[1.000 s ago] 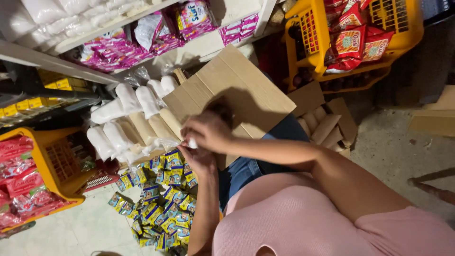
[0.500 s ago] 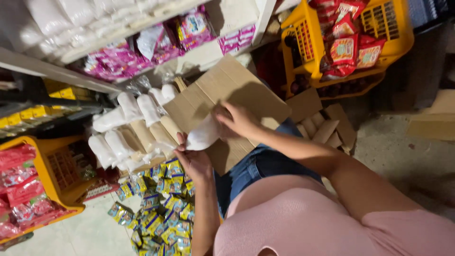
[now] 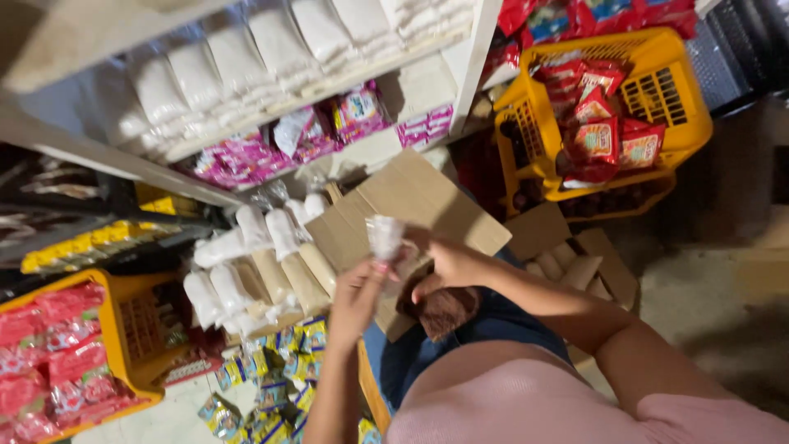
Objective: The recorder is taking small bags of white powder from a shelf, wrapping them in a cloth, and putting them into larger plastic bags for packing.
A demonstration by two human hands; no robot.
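Near frame centre, both hands gripped one white packet (image 3: pixel 385 237): left hand (image 3: pixel 359 298) below it, right hand (image 3: pixel 448 261) beside it, above the open cardboard box (image 3: pixel 411 210). The plastic looked slick, possibly loosely pinched; it could have slipped onto the floor packets (image 3: pixel 271 386).

We see both hands, left hand (image 3: pixel 355 298) and right hand (image 3: pixel 450 265), holding a small white packet (image 3: pixel 385 237) above an open cardboard box (image 3: pixel 411 215), with a yellow crate (image 3: pixel 689 115) of red snack packs (image 3: pixel 604 136) beyond.

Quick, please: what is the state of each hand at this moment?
Left hand: closed on the small white packet.
Right hand: fingers curled by the same packet; a grip cannot be told.
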